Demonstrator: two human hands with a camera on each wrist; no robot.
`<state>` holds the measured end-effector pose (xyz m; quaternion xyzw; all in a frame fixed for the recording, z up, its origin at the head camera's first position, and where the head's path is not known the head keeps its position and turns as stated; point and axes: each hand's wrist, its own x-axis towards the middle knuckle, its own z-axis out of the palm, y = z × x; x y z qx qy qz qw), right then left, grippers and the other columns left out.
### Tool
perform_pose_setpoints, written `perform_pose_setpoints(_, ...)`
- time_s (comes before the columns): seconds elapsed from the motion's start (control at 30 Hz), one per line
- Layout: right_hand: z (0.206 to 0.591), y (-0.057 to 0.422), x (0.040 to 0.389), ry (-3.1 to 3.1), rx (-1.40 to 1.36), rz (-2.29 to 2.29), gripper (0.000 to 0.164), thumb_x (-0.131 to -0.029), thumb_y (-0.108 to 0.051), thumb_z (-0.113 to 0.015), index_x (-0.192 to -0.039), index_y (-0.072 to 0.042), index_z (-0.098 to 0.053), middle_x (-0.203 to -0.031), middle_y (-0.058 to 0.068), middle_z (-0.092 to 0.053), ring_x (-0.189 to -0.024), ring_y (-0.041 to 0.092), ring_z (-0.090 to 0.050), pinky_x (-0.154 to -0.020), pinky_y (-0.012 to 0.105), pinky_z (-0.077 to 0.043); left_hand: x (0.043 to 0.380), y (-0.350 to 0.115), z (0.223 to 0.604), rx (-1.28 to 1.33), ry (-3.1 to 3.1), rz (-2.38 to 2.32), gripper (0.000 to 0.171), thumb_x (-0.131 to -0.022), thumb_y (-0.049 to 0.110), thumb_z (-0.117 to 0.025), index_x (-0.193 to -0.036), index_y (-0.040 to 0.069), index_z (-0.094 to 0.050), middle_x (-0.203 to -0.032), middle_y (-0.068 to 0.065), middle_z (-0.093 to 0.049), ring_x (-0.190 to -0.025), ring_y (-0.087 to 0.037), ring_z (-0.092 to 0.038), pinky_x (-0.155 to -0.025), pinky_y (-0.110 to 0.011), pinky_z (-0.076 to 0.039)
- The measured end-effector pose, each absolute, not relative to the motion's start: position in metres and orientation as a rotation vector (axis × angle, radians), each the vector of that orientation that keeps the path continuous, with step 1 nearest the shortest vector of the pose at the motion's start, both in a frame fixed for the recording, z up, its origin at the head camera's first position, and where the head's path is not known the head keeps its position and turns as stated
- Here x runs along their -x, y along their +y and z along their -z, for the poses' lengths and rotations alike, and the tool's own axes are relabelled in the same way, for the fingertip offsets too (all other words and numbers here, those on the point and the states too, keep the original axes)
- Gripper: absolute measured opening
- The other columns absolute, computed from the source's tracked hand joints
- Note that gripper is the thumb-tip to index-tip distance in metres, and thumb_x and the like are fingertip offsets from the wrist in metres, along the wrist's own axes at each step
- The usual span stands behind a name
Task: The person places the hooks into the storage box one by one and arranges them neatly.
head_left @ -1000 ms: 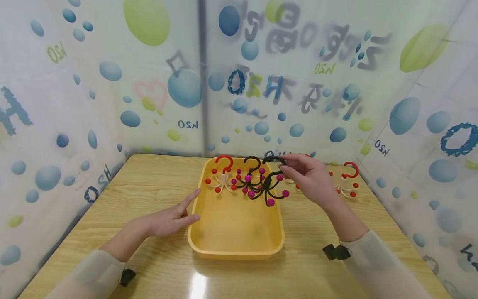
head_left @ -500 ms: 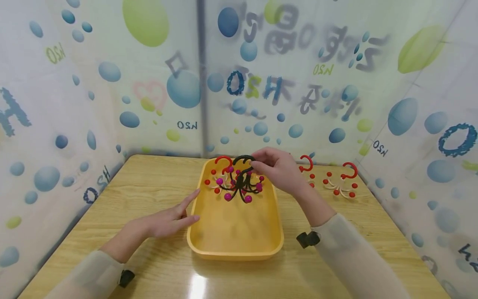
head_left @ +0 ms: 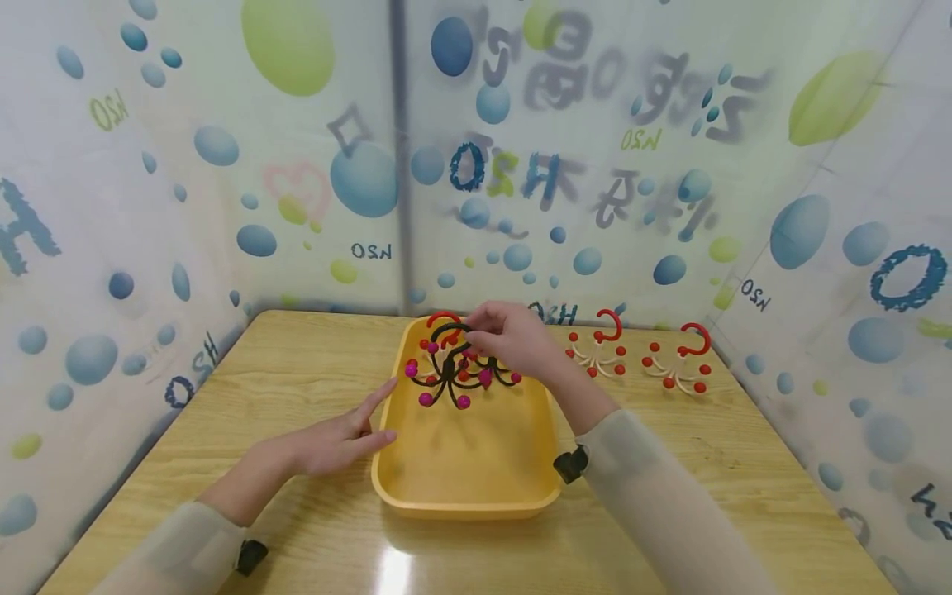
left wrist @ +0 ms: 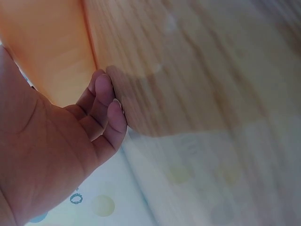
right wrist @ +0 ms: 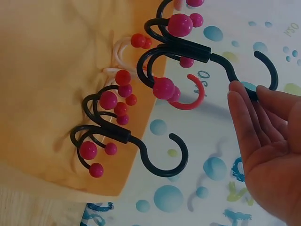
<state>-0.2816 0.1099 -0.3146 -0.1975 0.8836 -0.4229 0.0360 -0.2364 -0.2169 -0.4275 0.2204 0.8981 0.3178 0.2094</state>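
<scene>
A black multi-arm hook (head_left: 449, 369) with magenta ball tips hangs over the back left of the yellow tray (head_left: 464, 506). My right hand (head_left: 506, 339) pinches its curved top between thumb and fingers. Another black hook (right wrist: 115, 133) with magenta balls stands in the tray, mostly behind my right hand in the head view. Beside it in the tray is a white hook with a red top (head_left: 444, 317), partly covered by the held one. My left hand (head_left: 335, 440) lies at the tray's left side, index finger and thumb extended to the rim.
On the wooden table (head_left: 669, 487), right of the tray, stand two white hooks with red tops and red balls, a nearer one (head_left: 597, 351) and one farther right (head_left: 678, 368). A patterned curtain (head_left: 312, 207) rises behind the table and at both sides.
My right hand has carried the black hook leftward across the tray from its right side. The two hooks on the table have come into fuller view. My left hand stays put.
</scene>
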Motion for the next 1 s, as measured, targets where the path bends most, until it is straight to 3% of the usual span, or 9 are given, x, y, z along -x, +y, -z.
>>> perform_pose_setpoints(0.17, 0.321, 0.103, 0.286, 2.702, 0.598, 1.227, 0.022, -0.109, -0.016, -0.069, -0.129, -0.007, -0.073, -0.122, 0.01, -0.079, -0.102, 0.026, -0.079, -0.095, 0.038, -0.064, 0.237, -0.217, 0.429, -0.622, 2.504, -0.886, 0.091, -0.112, 0.057, -0.056, -0.178, 0.035, 0.003, -0.093, -0.005, -0.064, -0.087, -0.019, -0.059, -0.085, -0.038, -0.047)
perform_pose_setpoints(0.43, 0.326, 0.097, 0.287, 2.685, 0.578, 1.201, 0.018, -0.109, -0.015, -0.071, -0.125, -0.007, -0.073, -0.117, 0.009, -0.081, -0.093, 0.017, -0.078, -0.094, 0.041, -0.065, 0.237, -0.218, 0.429, -0.625, 2.503, -0.889, 0.091, -0.112, 0.057, -0.056, -0.178, 0.035, 0.003, -0.093, -0.005, -0.064, -0.088, -0.019, -0.059, -0.085, -0.038, -0.047)
perform_pose_setpoints(0.73, 0.326, 0.097, 0.282, 2.71, 0.561, 1.165, 0.015, -0.108, -0.018, -0.072, -0.121, -0.01, -0.074, -0.114, 0.007, -0.081, -0.102, 0.033, -0.08, -0.09, 0.039, -0.065, 0.236, -0.216, 0.426, -0.593, 2.502, -0.879, 0.09, -0.112, 0.059, -0.054, -0.178, 0.036, 0.003, -0.098, -0.006, -0.065, -0.09, -0.02, -0.059, -0.085, -0.04, -0.047)
perform_pose_setpoints(1.0, 0.334, 0.097, 0.284, 2.708, 0.505, 1.117, 0.014, -0.108, -0.018, -0.072, -0.12, -0.012, -0.075, -0.114, 0.006, -0.08, -0.103, 0.03, -0.08, -0.087, 0.034, -0.064, 0.235, -0.216, 0.426, -0.577, 2.492, -0.885, 0.091, -0.112, 0.06, -0.055, -0.178, 0.037, 0.004, -0.098, -0.007, -0.064, -0.091, -0.021, -0.059, -0.086, -0.041, -0.047)
